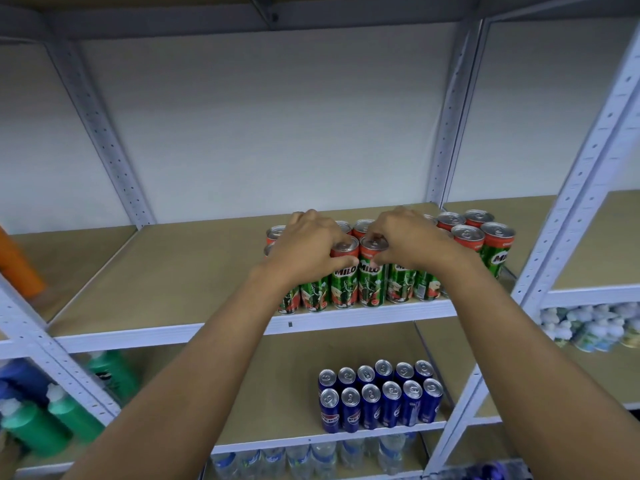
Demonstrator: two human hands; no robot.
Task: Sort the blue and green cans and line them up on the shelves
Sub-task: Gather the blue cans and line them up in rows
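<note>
On upper shelf [173, 271]: green cans [498, 251] rowed, left hand [308, 244] and right hand [408, 240] gripping front pair; blue cans [381, 396] lined at 6 o'clock. Nearly done.

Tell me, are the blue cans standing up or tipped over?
Standing up. The blue cans show their silver tops facing upward, in two neat rows on the lower shelf.
</note>
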